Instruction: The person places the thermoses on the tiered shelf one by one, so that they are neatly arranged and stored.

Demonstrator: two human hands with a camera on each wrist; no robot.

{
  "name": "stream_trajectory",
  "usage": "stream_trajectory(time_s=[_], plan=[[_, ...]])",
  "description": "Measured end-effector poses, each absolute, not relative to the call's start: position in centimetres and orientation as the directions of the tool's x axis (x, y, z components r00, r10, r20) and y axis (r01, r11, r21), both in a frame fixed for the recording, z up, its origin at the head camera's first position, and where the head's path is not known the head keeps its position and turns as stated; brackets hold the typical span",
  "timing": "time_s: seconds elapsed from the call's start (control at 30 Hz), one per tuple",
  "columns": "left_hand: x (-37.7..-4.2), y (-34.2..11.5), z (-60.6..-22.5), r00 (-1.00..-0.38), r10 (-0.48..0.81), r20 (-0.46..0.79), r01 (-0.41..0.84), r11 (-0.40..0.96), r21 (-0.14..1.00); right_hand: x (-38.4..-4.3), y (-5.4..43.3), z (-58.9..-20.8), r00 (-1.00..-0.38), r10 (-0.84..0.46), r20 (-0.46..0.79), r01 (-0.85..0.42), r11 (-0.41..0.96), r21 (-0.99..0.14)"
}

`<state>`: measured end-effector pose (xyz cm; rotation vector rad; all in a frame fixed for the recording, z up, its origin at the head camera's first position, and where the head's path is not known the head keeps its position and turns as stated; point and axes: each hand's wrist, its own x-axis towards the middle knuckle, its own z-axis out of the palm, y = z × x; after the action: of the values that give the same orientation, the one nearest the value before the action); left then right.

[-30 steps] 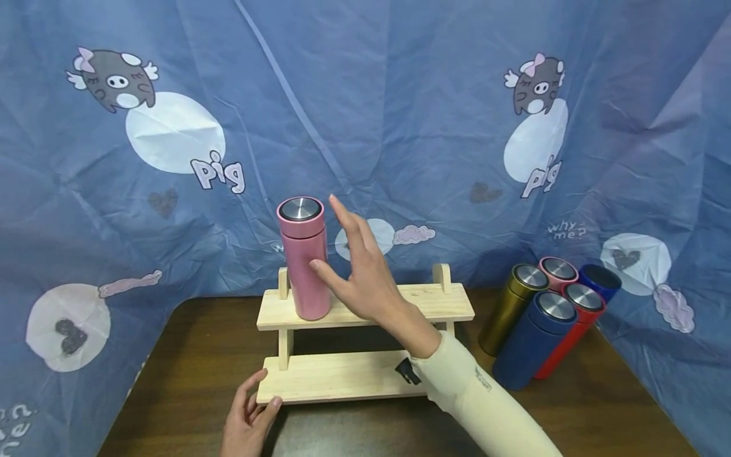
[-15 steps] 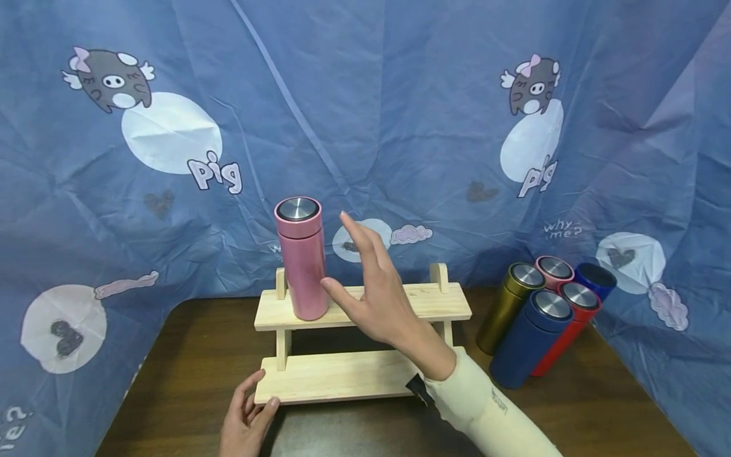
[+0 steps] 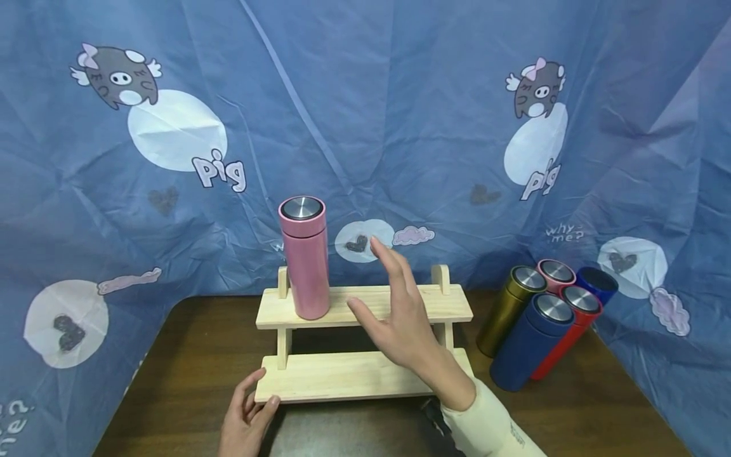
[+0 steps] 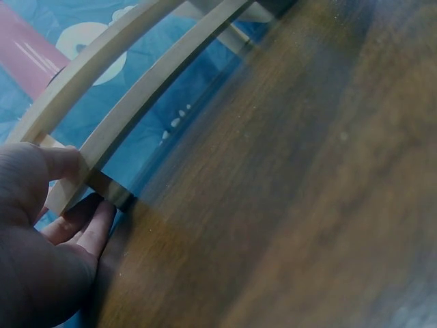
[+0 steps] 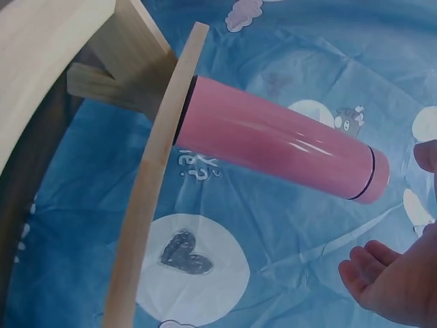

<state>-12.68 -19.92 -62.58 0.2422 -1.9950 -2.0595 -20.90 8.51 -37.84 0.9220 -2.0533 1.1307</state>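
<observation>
A pink thermos bottle [image 3: 307, 273] with a steel-topped lid stands upright at the left end of the upper shelf of a two-tier wooden rack [image 3: 365, 379]. My left hand [image 3: 244, 416] grips the front left corner of the lower shelf between thumb and fingers, which the left wrist view shows closely. Over the right half of the rack hovers my right hand [image 3: 400, 324], holding nothing. Its thumb and fingers are spread apart, and a gap separates them from the pink bottle. In the right wrist view the fingers [image 5: 372, 266] lie beyond the bottle's lid end, not touching it.
On the brown table [image 3: 171, 393], right of the rack, stands a tight cluster of several bottles: gold [image 3: 511, 311], dark blue [image 3: 531, 343], red [image 3: 577, 324], pink [image 3: 556, 271] and another blue [image 3: 596, 284]. A blue printed cloth [image 3: 445, 127] hangs behind the table.
My right hand has drawn away from the pink bottle, moving right and down toward me. The left hand keeps its grip on the rack, and the bottle stays where it stood.
</observation>
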Motion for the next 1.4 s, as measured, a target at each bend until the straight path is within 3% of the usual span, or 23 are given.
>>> stream_trajectory(time_s=[0.33,0.53,0.97,1.1,1.4], plan=[[-11.5,-19.0,-59.1,-0.953,-0.297,0.063,0.063,0.01,0.998,-18.9,10.6,-39.6,-0.558,-0.259,0.788,-0.805,0.398,-0.44],[-11.6,-19.3,-60.4,-0.938,-0.314,0.143,0.167,-0.051,0.985,-17.9,12.3,-40.2,-0.561,-0.253,0.788,-0.798,0.417,-0.434],[-11.4,-18.7,-58.5,-0.948,-0.315,0.042,0.044,0.002,0.999,-16.2,16.4,-42.1,-0.561,-0.108,0.821,-0.775,0.418,-0.475],[-11.1,-18.2,-57.4,-0.947,-0.315,0.058,0.063,-0.003,0.998,-16.1,17.7,-42.7,-0.527,-0.083,0.846,-0.791,0.411,-0.452],[-11.2,-18.4,-58.0,-0.949,-0.302,0.086,0.096,-0.018,0.995,-15.2,20.0,-43.6,-0.524,-0.067,0.849,-0.764,0.477,-0.434]])
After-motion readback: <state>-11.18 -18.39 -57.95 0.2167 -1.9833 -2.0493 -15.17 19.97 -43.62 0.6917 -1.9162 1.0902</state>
